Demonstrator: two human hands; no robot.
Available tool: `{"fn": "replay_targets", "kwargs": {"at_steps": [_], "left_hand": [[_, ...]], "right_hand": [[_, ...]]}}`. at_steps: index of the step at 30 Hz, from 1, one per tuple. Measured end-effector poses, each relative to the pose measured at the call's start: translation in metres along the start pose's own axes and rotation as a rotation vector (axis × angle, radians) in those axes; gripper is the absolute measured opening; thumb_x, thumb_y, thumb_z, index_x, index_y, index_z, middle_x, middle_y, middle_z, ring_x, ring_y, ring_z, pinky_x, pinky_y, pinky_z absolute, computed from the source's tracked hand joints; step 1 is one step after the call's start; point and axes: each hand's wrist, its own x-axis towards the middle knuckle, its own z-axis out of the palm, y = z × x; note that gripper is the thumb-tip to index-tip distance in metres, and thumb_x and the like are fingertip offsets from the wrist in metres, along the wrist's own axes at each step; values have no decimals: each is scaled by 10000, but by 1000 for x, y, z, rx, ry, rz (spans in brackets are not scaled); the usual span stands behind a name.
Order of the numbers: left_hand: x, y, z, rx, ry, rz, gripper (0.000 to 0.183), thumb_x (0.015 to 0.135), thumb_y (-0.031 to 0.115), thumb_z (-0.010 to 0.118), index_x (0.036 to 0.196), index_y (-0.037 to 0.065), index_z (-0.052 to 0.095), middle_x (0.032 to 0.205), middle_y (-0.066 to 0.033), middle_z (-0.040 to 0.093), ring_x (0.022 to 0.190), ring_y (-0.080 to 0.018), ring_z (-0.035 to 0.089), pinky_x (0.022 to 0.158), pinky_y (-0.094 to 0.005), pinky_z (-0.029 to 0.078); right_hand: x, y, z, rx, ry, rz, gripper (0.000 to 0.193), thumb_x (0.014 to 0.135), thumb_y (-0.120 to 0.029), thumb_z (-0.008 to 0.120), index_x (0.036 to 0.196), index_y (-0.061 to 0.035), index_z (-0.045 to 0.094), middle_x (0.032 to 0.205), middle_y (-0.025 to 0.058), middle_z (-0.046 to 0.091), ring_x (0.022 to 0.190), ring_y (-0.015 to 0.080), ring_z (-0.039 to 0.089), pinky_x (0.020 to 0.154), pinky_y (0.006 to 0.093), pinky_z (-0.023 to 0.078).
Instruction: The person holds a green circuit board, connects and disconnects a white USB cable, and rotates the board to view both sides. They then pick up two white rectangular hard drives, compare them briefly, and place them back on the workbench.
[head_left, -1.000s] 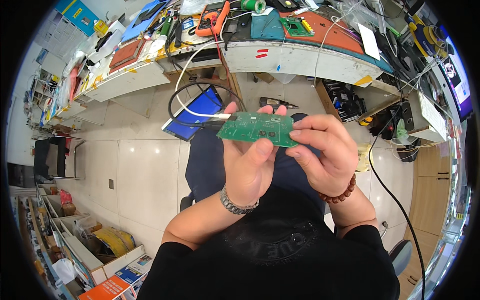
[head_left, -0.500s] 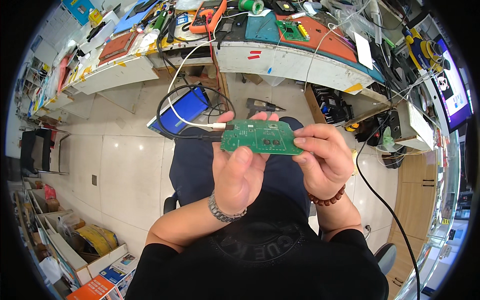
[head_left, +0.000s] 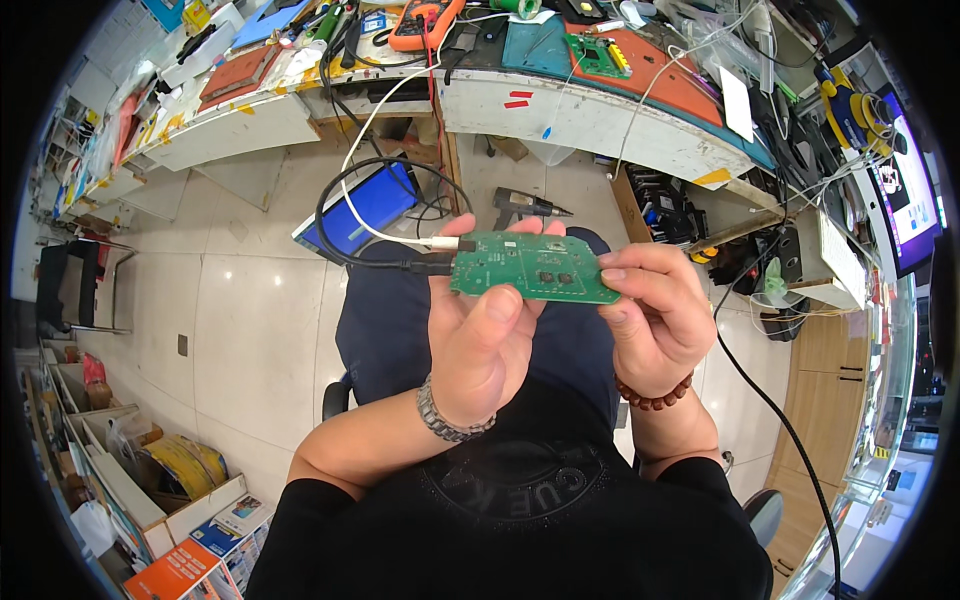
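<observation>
Reviewer: Where is the populated green circuit board (head_left: 535, 268) sitting?

Inspector: Between both hands, above the lap. The left hand (head_left: 474, 345) is cradling it from below; the right hand (head_left: 660, 308) is pinching its right end.

Reviewer: What is done?

Inspector: A white cable (head_left: 372, 225) and a black cable (head_left: 360, 261) are meeting its left end.

Reviewer: Outstanding?

Inspector: Full seating I am not confirming. Neither hand is releasing the board; a pistol-shaped tool (head_left: 525, 206) is lying beyond the grip, untouched.

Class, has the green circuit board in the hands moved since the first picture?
Yes: the green circuit board now appears farther right against the gun-shaped tool on the floor, though the viewpoint shifted too.
</observation>
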Motion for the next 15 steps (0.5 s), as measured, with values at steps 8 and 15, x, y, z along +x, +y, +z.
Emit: {"fn": "replay_targets", "kwargs": {"at_steps": [8,15], "left_hand": [[-1,1,0,16,-9,6,719,1035,63,669,1623,231,292,1604,-190,468,1534,-426,419,1240,-588,383],[0,2,0,46,8,19,791,1008,68,700,1644,213,252,1569,-200,484,1506,-411,455,1217,-570,417]], "right_hand": [[2,0,0,-7,-6,-32,273,838,-20,876,1087,-4,765,1092,162,734,909,247,724,775,324,581],[-2,2,2,7,-15,-18,262,837,-22,872,1077,-4,769,1090,160,737,898,245,718,768,327,577]]}}
